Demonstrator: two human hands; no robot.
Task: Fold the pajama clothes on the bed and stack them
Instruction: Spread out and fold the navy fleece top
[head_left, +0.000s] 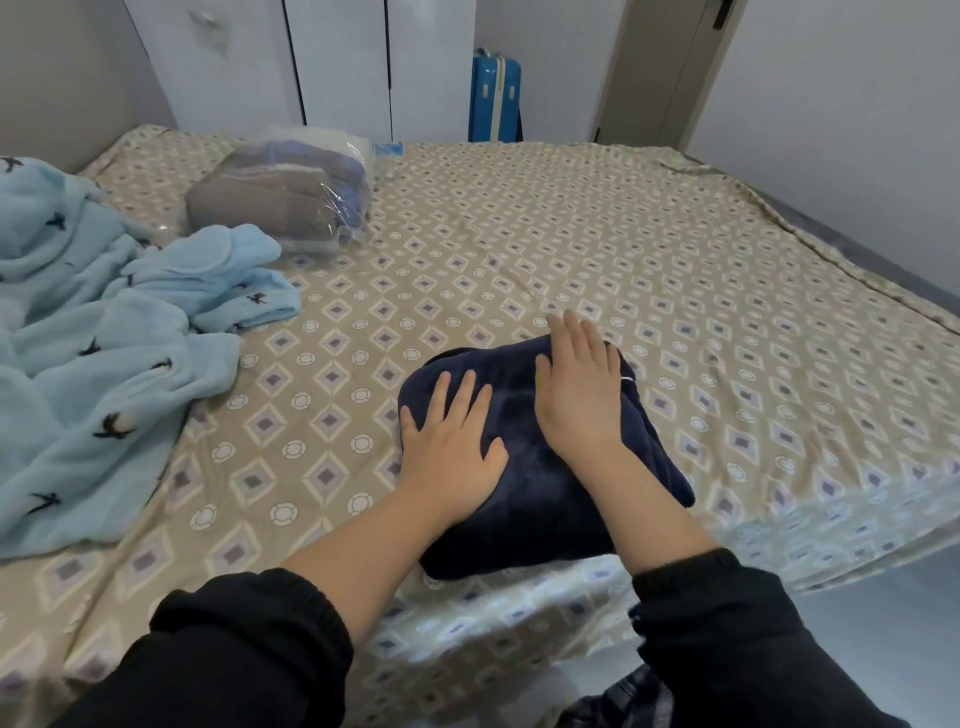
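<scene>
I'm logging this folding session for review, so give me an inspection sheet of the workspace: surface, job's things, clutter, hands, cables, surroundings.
Surface: bed covered by a beige patterned sheet, lightly wrinkled.
Job's things: navy garment folded into a compact bundle near the front edge; light blue pajamas crumpled and unfolded at the left.
Clutter: plastic bag holding folded textiles, far left.
Hands: left hand and right hand both press flat on the navy garment, fingers straight.
Cables: nothing seen.
Surroundings: blue suitcase, white wardrobe and door beyond the bed.
</scene>
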